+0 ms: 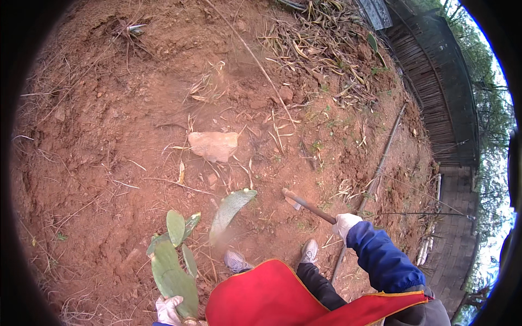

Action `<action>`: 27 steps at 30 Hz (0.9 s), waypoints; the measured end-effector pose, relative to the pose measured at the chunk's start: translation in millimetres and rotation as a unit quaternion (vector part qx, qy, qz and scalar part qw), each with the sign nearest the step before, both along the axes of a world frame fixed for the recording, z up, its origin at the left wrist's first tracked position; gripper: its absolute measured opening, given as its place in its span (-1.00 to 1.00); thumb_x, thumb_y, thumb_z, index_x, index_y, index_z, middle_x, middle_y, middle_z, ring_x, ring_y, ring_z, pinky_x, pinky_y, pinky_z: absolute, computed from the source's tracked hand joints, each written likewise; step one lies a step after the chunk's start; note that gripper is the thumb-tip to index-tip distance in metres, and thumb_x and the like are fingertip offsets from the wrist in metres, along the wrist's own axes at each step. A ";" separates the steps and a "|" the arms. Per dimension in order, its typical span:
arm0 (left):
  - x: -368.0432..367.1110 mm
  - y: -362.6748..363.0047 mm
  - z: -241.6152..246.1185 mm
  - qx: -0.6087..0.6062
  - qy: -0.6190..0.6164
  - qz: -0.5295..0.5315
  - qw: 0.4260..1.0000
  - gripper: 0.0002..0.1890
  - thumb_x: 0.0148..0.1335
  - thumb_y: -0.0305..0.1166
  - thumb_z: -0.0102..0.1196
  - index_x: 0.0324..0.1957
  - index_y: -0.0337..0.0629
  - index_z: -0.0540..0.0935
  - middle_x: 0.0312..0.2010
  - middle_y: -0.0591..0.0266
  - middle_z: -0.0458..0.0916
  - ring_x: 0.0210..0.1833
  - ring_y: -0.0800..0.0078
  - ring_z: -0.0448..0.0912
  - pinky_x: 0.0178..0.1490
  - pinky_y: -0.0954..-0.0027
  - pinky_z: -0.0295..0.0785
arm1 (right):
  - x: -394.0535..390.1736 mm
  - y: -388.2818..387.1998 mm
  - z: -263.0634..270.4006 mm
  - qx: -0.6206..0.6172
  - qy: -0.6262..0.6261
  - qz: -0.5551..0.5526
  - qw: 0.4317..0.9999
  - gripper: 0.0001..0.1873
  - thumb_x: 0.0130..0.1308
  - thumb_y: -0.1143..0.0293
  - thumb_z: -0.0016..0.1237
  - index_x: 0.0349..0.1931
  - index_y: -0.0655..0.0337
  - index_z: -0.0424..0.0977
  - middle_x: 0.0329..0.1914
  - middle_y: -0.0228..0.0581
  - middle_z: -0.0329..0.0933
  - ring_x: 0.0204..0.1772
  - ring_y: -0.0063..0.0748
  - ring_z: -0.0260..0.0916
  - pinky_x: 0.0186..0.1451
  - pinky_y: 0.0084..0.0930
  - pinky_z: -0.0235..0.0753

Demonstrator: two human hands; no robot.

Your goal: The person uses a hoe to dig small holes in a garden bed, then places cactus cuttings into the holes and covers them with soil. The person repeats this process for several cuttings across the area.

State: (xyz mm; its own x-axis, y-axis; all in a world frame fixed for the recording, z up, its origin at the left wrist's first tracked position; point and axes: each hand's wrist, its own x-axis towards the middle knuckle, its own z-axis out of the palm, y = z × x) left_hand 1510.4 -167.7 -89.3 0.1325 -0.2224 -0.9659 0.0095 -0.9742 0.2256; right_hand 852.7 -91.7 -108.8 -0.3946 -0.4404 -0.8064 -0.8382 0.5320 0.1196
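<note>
A branched piece of prickly pear cactus (174, 271), with one long pad and several smaller ones, is gripped near its base by my left hand (168, 310) in a pale glove. My right hand (346, 225), gloved too, holds the wooden handle of a hoe-like tool (312, 208) out in front of me. Its small metal blade, partly hidden behind the handle, is close to the red soil; contact cannot be judged. Between the two hands stands or leans another prickly pear pad (232, 210), pale buds along its top edge and its lower end blurred.
A flat pinkish stone (214, 146) lies on the red soil ahead. A long thin stick (253, 57) and dry leaves (322, 45) are beyond it. On the right run a dark pole (383, 159) and a slatted fence (424, 81). My shoes (310, 250) stand close by.
</note>
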 end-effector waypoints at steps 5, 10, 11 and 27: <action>-80.5 22.1 37.0 -0.079 -0.013 0.186 0.979 -0.46 0.02 -0.68 0.30 0.14 -0.33 0.60 0.02 -0.04 0.77 -0.01 0.02 0.78 0.16 -0.02 0.75 | -9.8 50.4 -15.4 -0.065 -0.018 -0.059 0.996 -0.69 0.37 0.17 0.17 -0.18 0.26 0.72 -0.33 0.17 0.73 -0.12 0.26 0.75 -0.01 0.03 0.70; -128.8 52.1 79.0 -0.137 -0.045 0.102 0.984 -0.44 0.23 -0.60 0.33 0.25 -0.20 0.42 0.12 0.05 0.67 0.17 0.13 0.67 0.34 0.09 0.61 | -15.5 117.9 -50.4 -0.081 -0.091 -0.182 0.976 -0.63 0.37 0.15 0.24 -0.15 0.35 0.64 -0.33 0.25 0.70 -0.16 0.31 0.74 -0.12 0.06 0.64; -142.2 52.7 85.0 -0.124 -0.040 0.112 0.985 -0.50 0.20 -0.54 0.36 0.18 -0.21 0.52 0.07 0.12 0.67 0.15 0.17 0.66 0.33 0.12 0.60 | -13.9 130.5 -59.5 -0.102 -0.092 -0.193 0.971 -0.67 0.40 0.21 0.24 -0.15 0.36 0.61 -0.41 0.09 0.68 -0.31 0.11 0.70 -0.25 -0.03 0.58; -351.0 73.3 122.4 -0.043 0.112 -0.066 0.991 -0.47 0.27 -0.54 0.28 0.31 -0.16 0.61 0.05 0.06 0.76 0.05 0.08 0.74 0.12 0.04 0.70 | 13.4 324.4 31.1 -0.071 -0.280 -0.739 0.608 -0.69 0.46 0.24 0.16 0.03 0.22 0.47 -0.43 -0.31 0.44 -0.56 -0.43 0.37 -0.56 -0.32 0.33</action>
